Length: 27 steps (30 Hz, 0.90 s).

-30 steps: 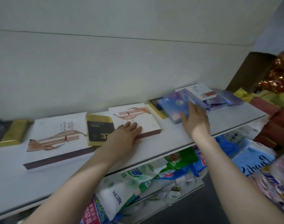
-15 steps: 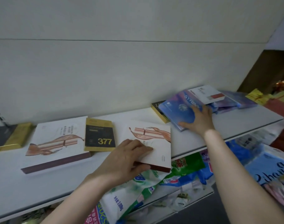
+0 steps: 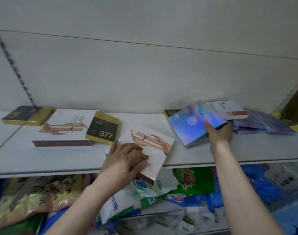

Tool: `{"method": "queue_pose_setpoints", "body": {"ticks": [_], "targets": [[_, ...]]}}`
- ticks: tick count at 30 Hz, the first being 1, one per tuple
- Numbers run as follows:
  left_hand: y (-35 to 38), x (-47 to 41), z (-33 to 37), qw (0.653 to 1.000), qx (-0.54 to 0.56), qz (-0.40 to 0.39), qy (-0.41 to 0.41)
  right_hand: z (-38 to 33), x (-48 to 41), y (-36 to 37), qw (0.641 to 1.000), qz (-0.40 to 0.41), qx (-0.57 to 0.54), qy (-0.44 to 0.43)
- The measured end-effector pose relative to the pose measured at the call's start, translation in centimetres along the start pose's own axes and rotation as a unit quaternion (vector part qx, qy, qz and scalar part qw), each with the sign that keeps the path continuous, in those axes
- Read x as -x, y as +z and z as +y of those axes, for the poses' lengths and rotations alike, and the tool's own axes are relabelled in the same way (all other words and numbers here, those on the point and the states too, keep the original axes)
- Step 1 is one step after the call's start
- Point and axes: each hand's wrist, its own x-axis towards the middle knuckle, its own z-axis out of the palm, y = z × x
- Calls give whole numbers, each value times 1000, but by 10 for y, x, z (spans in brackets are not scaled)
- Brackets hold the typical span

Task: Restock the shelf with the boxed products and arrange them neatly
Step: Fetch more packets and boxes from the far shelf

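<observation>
Overhanging the shelf point(image 3: 43, 158), the small ribbon-print box point(image 3: 155, 145) looks stiff, light; left hand point(image 3: 124, 160) grips its near corner. Right hand point(image 3: 219, 133) pinches the glossy, likely slippery blue box point(image 3: 189, 128).

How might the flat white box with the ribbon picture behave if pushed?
Probably stiff: the flat white box shows straight edges under the left hand. Likely slides easily on the smooth white shelf. Its corner overhangs, so it may tip.

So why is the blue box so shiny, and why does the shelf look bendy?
In the head view, the iridescent blue flat box in the right hand throws glare; the wide-angle lens bows the white shelf; the left hand on the white ribbon-print box and the plastic bags below are motion-blurred.
</observation>
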Motion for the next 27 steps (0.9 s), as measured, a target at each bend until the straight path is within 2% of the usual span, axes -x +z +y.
{"method": "queue_pose_setpoints", "body": {"ticks": [2, 4, 6, 8, 12, 14, 18, 19, 21, 23, 27], "targets": [[3, 8, 7, 997, -20, 46, -52, -1, 1, -7, 998, -30, -3, -52], [8, 17, 19, 981, -38, 116, -152, -3, 7, -12, 993, -65, -10, -96], [12, 25, 33, 940, -19, 175, -294, -5, 17, -12, 987, -96, -7, -129], [14, 32, 49, 889, 53, 200, -408, -7, 26, -13, 978, -124, 29, -164], [19, 36, 75, 812, 187, 239, -498, -13, 42, -12, 965, -170, 51, -195], [25, 36, 78, 766, 288, 249, -518, -18, 52, -14, 963, -162, 58, -206], [28, 52, 70, 635, 514, 272, -509, -22, 74, -22, 960, -156, 51, -225], [24, 58, 69, 620, 537, 276, -501, -23, 78, -24, 961, -161, 42, -223], [12, 71, 67, 612, 554, 287, -486, -25, 84, -25, 963, -169, 12, -211], [-7, 87, 63, 603, 554, 333, -468, -28, 92, -22, 965, -192, -33, -177], [-41, 121, 51, 614, 527, 408, -423, -37, 124, -3, 952, -261, -93, -129]]}}
